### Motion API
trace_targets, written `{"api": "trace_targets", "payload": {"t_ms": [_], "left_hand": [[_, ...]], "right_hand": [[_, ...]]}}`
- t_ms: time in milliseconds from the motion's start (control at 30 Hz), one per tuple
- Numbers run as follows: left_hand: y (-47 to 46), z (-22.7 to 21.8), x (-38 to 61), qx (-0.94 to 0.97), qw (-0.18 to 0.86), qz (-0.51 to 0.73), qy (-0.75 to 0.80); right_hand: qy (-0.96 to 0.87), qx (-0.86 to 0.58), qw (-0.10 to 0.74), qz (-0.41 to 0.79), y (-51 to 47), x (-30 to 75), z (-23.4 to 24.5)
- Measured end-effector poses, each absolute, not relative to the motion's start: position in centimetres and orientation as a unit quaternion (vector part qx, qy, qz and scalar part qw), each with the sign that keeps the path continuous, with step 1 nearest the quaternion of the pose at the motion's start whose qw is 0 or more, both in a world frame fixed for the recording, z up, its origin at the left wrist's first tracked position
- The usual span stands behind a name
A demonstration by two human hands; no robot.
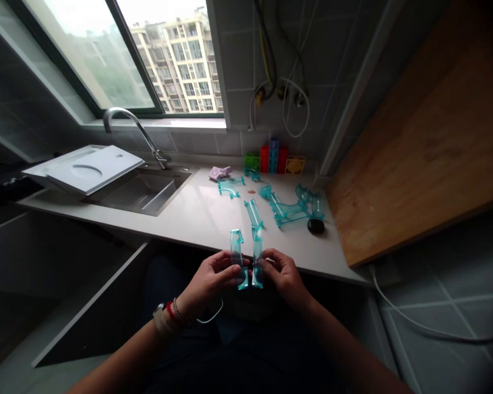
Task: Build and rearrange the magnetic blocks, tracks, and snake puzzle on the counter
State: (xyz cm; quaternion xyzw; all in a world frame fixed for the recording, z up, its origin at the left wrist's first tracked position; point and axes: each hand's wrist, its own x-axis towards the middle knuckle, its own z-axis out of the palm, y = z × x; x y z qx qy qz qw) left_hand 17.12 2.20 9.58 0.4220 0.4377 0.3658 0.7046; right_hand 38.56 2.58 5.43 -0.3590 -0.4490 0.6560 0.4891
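1. Head view: I see both hands raised just in front of the near edge of the table [197,216], above the lap.
2. The left hand [209,282] is closed around the lower end of the left track piece [236,249], a clear teal channel standing upright with a hooked top.
3. The right hand [286,276] pinches the lower end of the right track piece [257,251], a straight teal channel, also upright.
4. The two pieces stand side by side, just beside each other; I cannot tell whether their bottom ends touch.
5. A watch and red band sit on the left wrist.
6. Farther back on the table lies a cluster of loose teal track parts [287,209], with a small black object [316,225] just beside them.
7. Coloured blocks [273,157] stand against the tiled wall, and a pale purple item [219,173] lies to their left.
8. A sink [148,191] with a curved faucet [133,123] is set into the table at left; a white board [94,169] rests tilted over its far side.
9. A wooden panel [427,137] leans at the right.
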Motion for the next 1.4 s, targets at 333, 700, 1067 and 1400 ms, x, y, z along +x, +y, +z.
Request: {"api": "trace_targets", "payload": {"t_ms": [333, 700, 1067, 1400], "left_hand": [[2.3, 9.5, 16.8, 0.453, 0.696, 0.356, 0.428], [1.5, 9.8, 17.4, 0.435, 0.694, 0.390, 0.421], [1.6, 9.8, 17.5, 0.421, 0.703, 0.367, 0.440], [1.5, 9.5, 17.5, 0.409, 0.698, 0.389, 0.441]], "right_hand": [[-0.455, -0.335, 0.488, 0.665, 3.0, 38.7, 4.8], [-0.449, -0.365, 0.528, 0.621, 2.6, 38.1, 4.8], [-0.455, -0.365, 0.510, 0.632, 2.8, 38.0, 4.2], [-0.498, -0.380, 0.466, 0.624, 2.2, 37.5, 3.5]]}}
